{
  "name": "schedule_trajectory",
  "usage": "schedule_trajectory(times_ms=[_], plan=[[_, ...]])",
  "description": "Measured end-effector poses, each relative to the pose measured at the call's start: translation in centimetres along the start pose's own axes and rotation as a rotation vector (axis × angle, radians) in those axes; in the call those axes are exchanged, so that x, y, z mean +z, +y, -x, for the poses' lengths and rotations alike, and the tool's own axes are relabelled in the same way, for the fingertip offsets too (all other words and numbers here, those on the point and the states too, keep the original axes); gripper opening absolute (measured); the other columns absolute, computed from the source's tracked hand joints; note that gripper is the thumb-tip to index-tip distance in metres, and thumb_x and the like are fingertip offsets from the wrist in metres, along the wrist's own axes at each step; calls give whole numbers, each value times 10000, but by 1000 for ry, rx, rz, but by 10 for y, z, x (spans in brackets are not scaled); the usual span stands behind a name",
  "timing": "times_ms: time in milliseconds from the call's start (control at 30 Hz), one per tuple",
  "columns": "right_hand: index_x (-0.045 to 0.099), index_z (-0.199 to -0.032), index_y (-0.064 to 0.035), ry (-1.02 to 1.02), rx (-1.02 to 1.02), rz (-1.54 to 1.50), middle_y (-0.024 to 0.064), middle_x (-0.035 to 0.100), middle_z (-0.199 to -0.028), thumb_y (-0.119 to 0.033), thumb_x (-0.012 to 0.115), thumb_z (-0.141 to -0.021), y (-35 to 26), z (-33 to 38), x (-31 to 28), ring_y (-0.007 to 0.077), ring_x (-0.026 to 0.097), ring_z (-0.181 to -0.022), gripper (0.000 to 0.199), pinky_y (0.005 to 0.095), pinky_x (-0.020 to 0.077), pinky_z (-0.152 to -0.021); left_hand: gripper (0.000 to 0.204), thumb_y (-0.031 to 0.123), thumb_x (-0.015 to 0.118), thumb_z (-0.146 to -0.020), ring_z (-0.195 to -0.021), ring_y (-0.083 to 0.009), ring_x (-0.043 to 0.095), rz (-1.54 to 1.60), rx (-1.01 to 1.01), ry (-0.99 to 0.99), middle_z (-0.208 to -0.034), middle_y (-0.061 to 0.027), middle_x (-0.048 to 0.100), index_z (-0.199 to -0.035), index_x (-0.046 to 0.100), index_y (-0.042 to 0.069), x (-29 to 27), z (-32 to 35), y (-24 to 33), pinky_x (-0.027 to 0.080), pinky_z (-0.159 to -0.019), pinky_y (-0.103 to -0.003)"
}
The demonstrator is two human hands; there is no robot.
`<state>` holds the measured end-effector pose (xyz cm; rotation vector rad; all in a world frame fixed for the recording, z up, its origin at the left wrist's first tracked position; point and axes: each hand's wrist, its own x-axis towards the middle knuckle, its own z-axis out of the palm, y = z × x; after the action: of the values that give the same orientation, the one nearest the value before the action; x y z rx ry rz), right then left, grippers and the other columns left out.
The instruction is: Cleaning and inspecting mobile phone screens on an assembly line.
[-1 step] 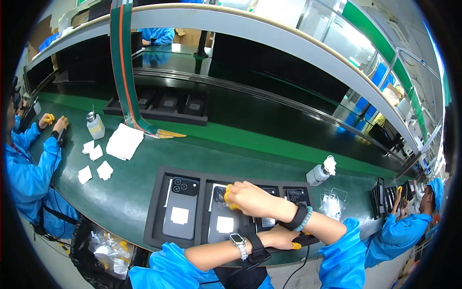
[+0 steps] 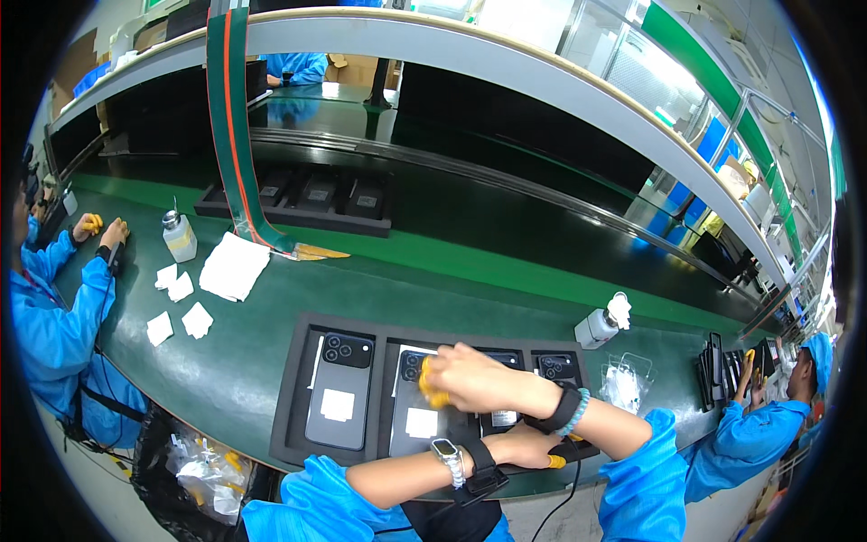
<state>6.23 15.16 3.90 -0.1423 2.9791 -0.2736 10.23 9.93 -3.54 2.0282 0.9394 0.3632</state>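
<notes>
Phones: three dark slabs lying back-up in black tray [image 2: 293, 397] on green counter [image 2: 235, 361], near its front edge.
Left phone [image 2: 339, 393]: untouched, white sticker on back, camera block at top.
Middle phone [image 2: 417, 411]: under the working hand; white sticker shows below it.
Right phone [image 2: 553, 369]: mostly hidden by forearm, only camera end visible.
Right hand [image 2: 470, 379]: crosses over to middle phone, fingers curled down, yellow fingertip covers [image 2: 432, 384] pressed at its camera end. Curled, but can't tell if it's pinching anything.
Left hand [image 2: 528, 444]: crosses under, rests at tray's front right edge, fingers flat-ish w/ yellow tip; seems to be steadying tray, not clearly gripping.
Handling (my guess): phones stiff, smooth, prob. slippery and scratch-prone; light enough for one hand. Best taken by long side edges, not lens or sticker.
Tray: shallow, one pocket per phone, all three filled.
Second tray [image 2: 298, 203]: farther back by dark conveyor, also holds dark devices.
Nearby: white dispenser bottle [image 2: 601, 325] to right; white wipes [image 2: 230, 266] and small bottle [image 2: 178, 237] to left.
Others: blue-sleeved workers at both ends of counter.
</notes>
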Motion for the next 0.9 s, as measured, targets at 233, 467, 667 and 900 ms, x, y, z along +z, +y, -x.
schedule_trajectory(times_ms=[233,467,667,900], plan=[[607,-940,-32,316,109,-417,111,602,-925,-127,664,-822,7,30,-38,269,588,-915,162,364,479,-800,551,343,597,-801,-1244,-371,372,-127,240,279,-1279,-219,486,-1209,512,-17,-5,10,7,259,-1023,-460],[597,-953,-7,336,411,-448,144,606,-815,-95,661,-807,2,64,-37,278,579,-685,182,361,458,-602,517,339,643,-764,-1223,-325,361,-112,199,282,-1206,-185,525,-1133,564,-14,9,-4,-7,229,-1029,-444],[579,-961,14,348,106,-316,190,602,-932,-30,617,-776,1,33,-15,354,592,-913,194,433,488,-784,464,246,623,-761,-1191,-369,449,-117,220,241,-1231,-216,534,-1132,569,-27,-2,5,3,310,-1017,-442],[607,-954,6,178,49,-53,155,597,-855,-15,639,-723,4,5,9,322,609,-848,235,402,522,-736,417,268,572,-852,-1051,-362,558,-109,165,248,-1076,-236,599,-1124,538,-47,-3,12,6,391,-941,-452]])
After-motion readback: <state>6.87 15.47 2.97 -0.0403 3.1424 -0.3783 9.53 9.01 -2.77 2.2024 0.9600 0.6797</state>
